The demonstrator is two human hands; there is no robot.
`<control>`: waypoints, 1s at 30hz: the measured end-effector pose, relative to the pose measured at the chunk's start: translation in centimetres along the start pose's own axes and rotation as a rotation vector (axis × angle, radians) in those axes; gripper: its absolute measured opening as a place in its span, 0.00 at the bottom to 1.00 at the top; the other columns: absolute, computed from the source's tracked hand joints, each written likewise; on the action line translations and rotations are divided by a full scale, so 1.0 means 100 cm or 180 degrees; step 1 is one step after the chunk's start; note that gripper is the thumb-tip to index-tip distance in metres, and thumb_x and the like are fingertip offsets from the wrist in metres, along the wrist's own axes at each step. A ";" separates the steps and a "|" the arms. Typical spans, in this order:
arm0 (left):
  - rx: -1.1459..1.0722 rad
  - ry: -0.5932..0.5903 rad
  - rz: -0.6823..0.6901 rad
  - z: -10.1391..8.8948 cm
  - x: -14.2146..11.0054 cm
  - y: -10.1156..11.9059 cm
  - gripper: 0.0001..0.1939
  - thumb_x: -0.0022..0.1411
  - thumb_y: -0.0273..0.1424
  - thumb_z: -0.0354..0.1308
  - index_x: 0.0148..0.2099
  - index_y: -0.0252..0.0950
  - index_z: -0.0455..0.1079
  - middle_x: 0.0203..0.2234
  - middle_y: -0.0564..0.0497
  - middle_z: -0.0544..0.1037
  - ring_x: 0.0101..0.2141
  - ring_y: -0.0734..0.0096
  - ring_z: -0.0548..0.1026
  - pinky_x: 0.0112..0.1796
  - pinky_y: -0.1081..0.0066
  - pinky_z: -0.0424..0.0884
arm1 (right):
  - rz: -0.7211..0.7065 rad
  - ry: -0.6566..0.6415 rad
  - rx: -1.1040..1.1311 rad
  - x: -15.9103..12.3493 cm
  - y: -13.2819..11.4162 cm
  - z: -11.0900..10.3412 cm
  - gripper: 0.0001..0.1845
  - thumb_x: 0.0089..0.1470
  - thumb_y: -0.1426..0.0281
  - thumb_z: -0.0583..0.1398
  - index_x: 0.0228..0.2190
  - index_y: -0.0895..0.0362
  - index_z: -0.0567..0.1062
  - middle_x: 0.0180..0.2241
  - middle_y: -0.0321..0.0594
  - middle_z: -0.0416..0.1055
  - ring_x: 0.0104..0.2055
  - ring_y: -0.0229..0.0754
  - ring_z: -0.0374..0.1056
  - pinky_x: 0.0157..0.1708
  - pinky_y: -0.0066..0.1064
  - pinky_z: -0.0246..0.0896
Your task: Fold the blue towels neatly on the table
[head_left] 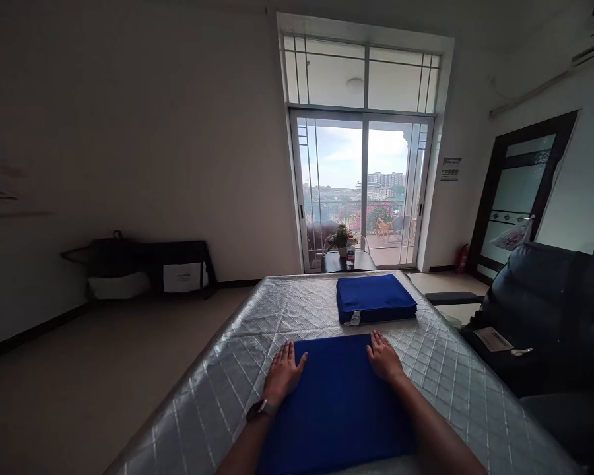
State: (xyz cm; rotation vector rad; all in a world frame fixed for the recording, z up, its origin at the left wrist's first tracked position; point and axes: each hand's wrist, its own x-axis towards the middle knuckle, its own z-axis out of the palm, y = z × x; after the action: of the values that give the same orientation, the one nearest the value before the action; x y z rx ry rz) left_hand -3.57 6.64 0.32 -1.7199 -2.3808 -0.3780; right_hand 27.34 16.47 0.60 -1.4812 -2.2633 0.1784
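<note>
While both forearms reach forward from the bottom edge of the view, a folded blue cloth (339,402) lies flat on the quilted silver table cover (218,396) directly between them. On the cloth's far left corner rests the left hand (283,371), palm down with fingers spread and thumb angled inward; it grips nothing and only presses on the fabric. A watch (263,409) sits on that wrist. At the far right corner lies the right hand (383,357), likewise flat and open, fingers pointing away, holding nothing.

Just beyond the hands, a stack of folded blue cloths (375,298) sits on the same cover, apart from the nearer cloth, with a small white label (355,318) hanging at its front edge. To the right stands a dark sofa (549,310) with a paper on its seat. Past the table's far end, a small dark side table (346,261) carries a potted plant (342,237). Behind it rises a sliding glass door (362,188) showing a balcony and distant buildings. A low dark bench (143,260) stands against the left wall.
</note>
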 end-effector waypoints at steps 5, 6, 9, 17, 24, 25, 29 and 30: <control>0.0099 -0.0241 -0.0115 -0.014 0.012 0.005 0.46 0.68 0.55 0.38 0.70 0.18 0.53 0.70 0.30 0.57 0.70 0.49 0.58 0.67 0.57 0.56 | 0.0010 0.0036 0.0081 0.000 0.001 0.001 0.38 0.65 0.59 0.42 0.69 0.66 0.53 0.73 0.45 0.45 0.75 0.44 0.41 0.72 0.36 0.34; 0.0122 -0.0262 -0.0184 -0.017 0.016 0.008 0.46 0.68 0.55 0.38 0.69 0.17 0.56 0.68 0.28 0.59 0.68 0.45 0.60 0.66 0.54 0.57 | 0.0007 0.0038 0.0090 0.000 0.001 0.001 0.37 0.65 0.60 0.42 0.69 0.66 0.53 0.73 0.45 0.45 0.75 0.44 0.41 0.72 0.36 0.35; 0.0162 -0.0188 -0.0252 -0.023 0.021 0.033 0.47 0.69 0.54 0.35 0.67 0.15 0.59 0.67 0.24 0.62 0.68 0.34 0.59 0.66 0.45 0.56 | 0.0017 0.0038 0.0107 0.000 0.001 0.001 0.37 0.65 0.61 0.42 0.69 0.65 0.52 0.73 0.45 0.43 0.75 0.44 0.40 0.73 0.37 0.34; -0.0263 -0.0066 0.1243 -0.005 -0.007 0.184 0.40 0.71 0.52 0.29 0.70 0.30 0.59 0.69 0.39 0.62 0.70 0.59 0.58 0.68 0.59 0.56 | -0.0029 0.0005 0.0049 -0.004 0.002 -0.007 0.36 0.63 0.65 0.44 0.69 0.65 0.54 0.72 0.45 0.47 0.75 0.43 0.42 0.72 0.37 0.39; -0.0463 0.0084 0.1437 0.025 -0.010 0.212 0.36 0.73 0.47 0.28 0.73 0.33 0.52 0.70 0.39 0.60 0.71 0.58 0.56 0.68 0.52 0.56 | -0.0121 0.0002 0.0018 0.000 0.011 0.003 0.36 0.63 0.65 0.45 0.69 0.62 0.53 0.73 0.41 0.44 0.75 0.40 0.41 0.73 0.33 0.35; -0.0456 0.0059 0.1373 0.026 -0.008 0.202 0.37 0.73 0.49 0.28 0.73 0.33 0.52 0.71 0.40 0.59 0.71 0.58 0.54 0.69 0.52 0.55 | -0.0115 0.0013 0.0020 0.000 0.011 0.005 0.36 0.64 0.64 0.44 0.69 0.63 0.52 0.73 0.43 0.43 0.75 0.41 0.40 0.73 0.35 0.34; -0.0355 -0.0041 0.0990 0.018 -0.001 0.138 0.40 0.71 0.53 0.28 0.73 0.33 0.53 0.71 0.41 0.58 0.72 0.56 0.52 0.69 0.51 0.52 | -0.0068 0.0008 0.0008 0.003 0.007 0.005 0.37 0.65 0.61 0.40 0.69 0.67 0.51 0.73 0.48 0.45 0.75 0.44 0.40 0.73 0.39 0.35; -0.0319 -0.0050 0.0859 0.014 0.001 0.118 0.41 0.70 0.53 0.28 0.73 0.32 0.53 0.71 0.40 0.58 0.72 0.55 0.52 0.69 0.50 0.52 | -0.0061 0.0014 0.0001 0.003 0.006 0.005 0.37 0.66 0.61 0.40 0.70 0.66 0.51 0.73 0.48 0.46 0.75 0.44 0.40 0.73 0.39 0.35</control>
State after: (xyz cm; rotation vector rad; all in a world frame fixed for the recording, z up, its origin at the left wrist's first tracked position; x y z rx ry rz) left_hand 7.60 10.72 0.20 -2.0616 -2.1317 -0.4484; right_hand 27.54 17.04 0.03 -1.4576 -2.2732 0.1697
